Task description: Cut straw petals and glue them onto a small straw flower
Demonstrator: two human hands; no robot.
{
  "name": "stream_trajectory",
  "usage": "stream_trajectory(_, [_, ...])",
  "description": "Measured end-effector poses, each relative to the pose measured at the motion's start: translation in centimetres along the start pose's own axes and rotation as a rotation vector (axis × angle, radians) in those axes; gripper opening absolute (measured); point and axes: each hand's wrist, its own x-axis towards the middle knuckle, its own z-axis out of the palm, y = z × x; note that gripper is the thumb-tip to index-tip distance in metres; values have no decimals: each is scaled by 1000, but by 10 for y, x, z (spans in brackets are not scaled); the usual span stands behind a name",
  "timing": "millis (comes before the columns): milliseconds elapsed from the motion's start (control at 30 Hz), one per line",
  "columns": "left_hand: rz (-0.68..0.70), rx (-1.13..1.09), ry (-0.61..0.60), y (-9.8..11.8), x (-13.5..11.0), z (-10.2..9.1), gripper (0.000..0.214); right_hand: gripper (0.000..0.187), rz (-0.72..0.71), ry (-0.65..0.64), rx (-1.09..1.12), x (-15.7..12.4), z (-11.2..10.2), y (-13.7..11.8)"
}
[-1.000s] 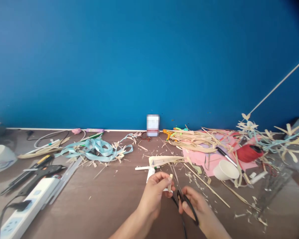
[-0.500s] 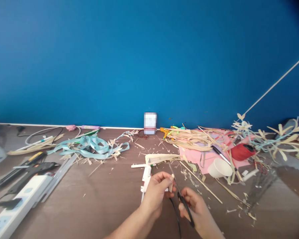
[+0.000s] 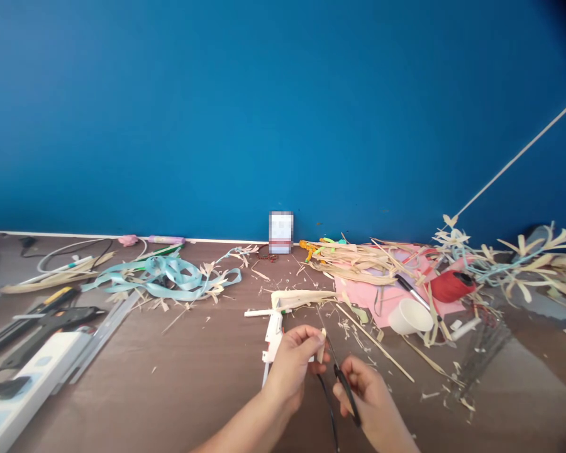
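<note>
My left hand (image 3: 290, 368) pinches a short pale leaf strip (image 3: 321, 345) between thumb and fingers, holding it upright low in the middle of the view. My right hand (image 3: 370, 399) grips black-handled scissors (image 3: 342, 377), whose blades point up toward the strip. Under my left hand lies a white glue gun (image 3: 271, 336) on the brown table (image 3: 193, 371).
Pale blue ribbon (image 3: 170, 280) and a power strip (image 3: 28, 380) lie on the left with dark tools (image 3: 42, 314). On the right are dry leaf strips (image 3: 358, 258), pink paper (image 3: 372, 299), a white cup (image 3: 408, 316), a red thread spool (image 3: 450, 286) and a glass jar (image 3: 483, 352). A blue wall stands behind.
The view has drifted right and slightly up, so the table's objects sit further left. Both hands keep their hold on strip and scissors, shifted a little lower in the picture.
</note>
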Motion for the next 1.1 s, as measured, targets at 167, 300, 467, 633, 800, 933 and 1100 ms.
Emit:
stream_trajectory(167, [-16,5,-9,-1,-1,2,18,20,-21,-36,33,-4,-1,-4])
stream_trajectory(300, [-16,5,-6,-1,-1,3,18,21,-60,-13,-56,-2,-4,5])
stream_trajectory(467, [-18,11,4,-2,-1,2,17,25,-52,-1,-100,0,-5,12])
stream_trajectory(633, [-24,17,8,-1,-1,2,19,28,31,-14,-72,-3,-4,5])
stream_trajectory(800, [-4,140,-63,10,-1,-6,19,21,49,-117,-19,-9,-21,-5])
stream_trajectory(933, [-3,338,-162,29,0,-17,16,20,132,-222,-124,-13,-46,-10])
stream_trajectory(1100, [-73,505,-190,46,-1,-23,7,18,202,-272,-290,-17,-60,-24])
